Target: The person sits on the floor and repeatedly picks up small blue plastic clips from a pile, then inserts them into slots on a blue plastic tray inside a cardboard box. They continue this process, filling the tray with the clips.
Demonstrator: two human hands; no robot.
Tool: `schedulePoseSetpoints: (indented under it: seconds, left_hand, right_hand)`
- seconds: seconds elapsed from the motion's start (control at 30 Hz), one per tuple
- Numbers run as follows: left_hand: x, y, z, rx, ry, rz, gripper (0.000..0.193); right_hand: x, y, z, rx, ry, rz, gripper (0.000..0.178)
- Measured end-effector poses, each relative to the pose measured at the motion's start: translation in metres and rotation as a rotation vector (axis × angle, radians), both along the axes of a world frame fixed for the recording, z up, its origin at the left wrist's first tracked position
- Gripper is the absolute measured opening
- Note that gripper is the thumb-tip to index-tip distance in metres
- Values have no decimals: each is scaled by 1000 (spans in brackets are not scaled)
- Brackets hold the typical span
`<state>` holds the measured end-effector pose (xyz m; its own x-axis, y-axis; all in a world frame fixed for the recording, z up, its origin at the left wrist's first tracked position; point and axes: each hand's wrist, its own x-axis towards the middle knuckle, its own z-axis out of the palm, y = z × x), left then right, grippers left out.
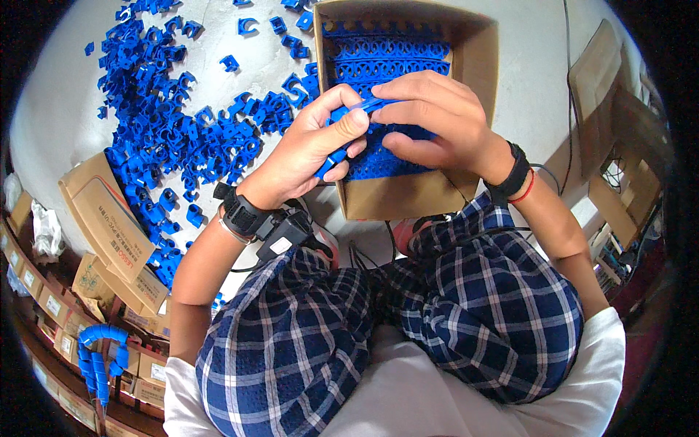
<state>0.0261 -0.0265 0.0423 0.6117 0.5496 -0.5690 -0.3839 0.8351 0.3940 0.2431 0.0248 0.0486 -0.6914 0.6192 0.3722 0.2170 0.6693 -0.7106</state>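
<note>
My left hand [317,146] is closed around a short run of blue plastic pipe clips [332,162], its thumb pressed along the top. From the other side, fingers of my right hand [444,120] grip the far end of the same piece, while the right thumb stands apart. Both hands are above an open cardboard box [393,200]. Inside it lie neat rows of blue pipe clips [386,71], partly hidden behind my hands.
A large heap of loose blue clips [211,149] spreads over the pale floor at the left. Cardboard pieces [109,218] and shelves of small boxes [54,306] stand at the lower left. Cardboard panels [595,91] lean at the right, near a black cable [569,87].
</note>
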Motion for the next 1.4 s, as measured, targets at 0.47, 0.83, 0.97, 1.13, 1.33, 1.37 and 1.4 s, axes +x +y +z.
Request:
schedulePoseSetpoints:
  seconds: [0.47, 0.83, 0.97, 1.13, 1.33, 1.37, 1.4]
  left_hand:
    - [0, -3, -7, 68, 49, -39, 28]
    - [-1, -3, -7, 40, -6, -17, 24]
    - [-2, -3, -8, 55, -2, -22, 26]
    - [-2, -2, -8, 45, -6, -37, 27]
    - [-2, -2, -8, 34, 1, -39, 27]
    - [-2, -2, -8, 33, 1, -40, 27]
    - [-2, -2, -8, 32, -2, -36, 27]
  right_hand:
    - [13, 21, -7, 114, -172, -156, 39]
    - [-30, 26, -64, 97, -549, -215, 51]
    - [-33, 28, -73, 125, -589, -182, 49]
    - [-34, 27, -78, 213, -635, -187, 48]
    - [-34, 21, -83, 280, -736, -168, 52]
    - [-34, 21, -83, 264, -750, -164, 53]
    - [-34, 20, -84, 255, -764, -161, 55]
